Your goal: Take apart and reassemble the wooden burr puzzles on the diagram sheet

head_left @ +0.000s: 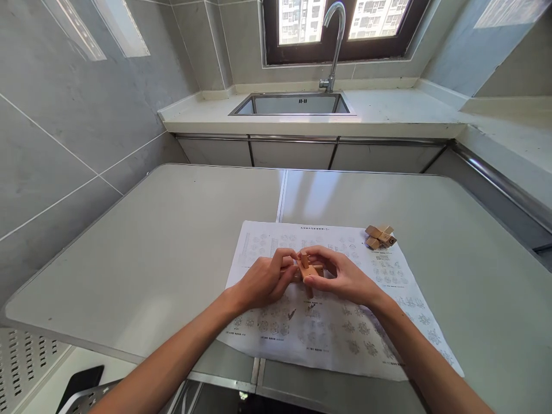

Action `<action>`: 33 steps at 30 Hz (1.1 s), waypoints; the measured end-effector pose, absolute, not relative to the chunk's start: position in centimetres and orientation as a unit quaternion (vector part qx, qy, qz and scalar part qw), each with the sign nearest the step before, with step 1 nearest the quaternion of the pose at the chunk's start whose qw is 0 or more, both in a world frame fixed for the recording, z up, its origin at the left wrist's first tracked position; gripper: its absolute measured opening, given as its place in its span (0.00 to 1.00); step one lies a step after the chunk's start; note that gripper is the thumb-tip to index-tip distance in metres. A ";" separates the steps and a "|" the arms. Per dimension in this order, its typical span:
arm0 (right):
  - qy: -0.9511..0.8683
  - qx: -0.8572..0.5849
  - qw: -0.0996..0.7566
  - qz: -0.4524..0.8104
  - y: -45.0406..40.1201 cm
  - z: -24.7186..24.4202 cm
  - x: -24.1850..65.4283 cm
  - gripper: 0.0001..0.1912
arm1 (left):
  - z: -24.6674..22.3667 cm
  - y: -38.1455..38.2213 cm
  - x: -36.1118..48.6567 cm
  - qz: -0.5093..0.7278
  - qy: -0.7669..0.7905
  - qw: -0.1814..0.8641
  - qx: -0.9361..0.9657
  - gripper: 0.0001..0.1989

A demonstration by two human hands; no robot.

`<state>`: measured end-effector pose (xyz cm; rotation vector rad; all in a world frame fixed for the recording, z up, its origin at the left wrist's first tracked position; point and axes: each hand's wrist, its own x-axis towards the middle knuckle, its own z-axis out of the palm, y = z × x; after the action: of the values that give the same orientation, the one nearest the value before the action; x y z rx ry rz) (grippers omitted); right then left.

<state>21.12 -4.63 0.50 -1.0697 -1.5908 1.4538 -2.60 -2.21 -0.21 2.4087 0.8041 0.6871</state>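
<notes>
Between my two hands is a wooden burr puzzle (308, 270), its interlocking pieces crossing one another just above the printed sheet. My left hand (269, 279) pinches its left side with thumb and forefinger. From the other side, my right hand (338, 274) grips it, thumb in front and fingers behind. Parts of the puzzle are hidden by my fingers. Beneath lies a large white instruction sheet (302, 339) printed with rows of small puzzle diagrams. A second wooden burr puzzle (380, 237), assembled into a cross shape, rests at the sheet's upper right corner.
The grey table (142, 253) has a seam down its middle. Beyond it is a counter (388, 106) with a steel sink (293, 111) and a tap (336, 46) under a window. A tiled wall (86, 115) stands on the left. Below the table's left edge lies a dark object (81, 382).
</notes>
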 end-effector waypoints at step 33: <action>-0.660 -0.482 0.499 0.289 -4.6 -0.4 20.0 0.32 | -0.2 -0.8 -2.6 0.312 0.411 0.127 0.847 0.12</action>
<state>19.95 -4.61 -0.38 -1.1660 -1.5956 0.6995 -2.58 -0.85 -0.21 2.4654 1.1948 0.9076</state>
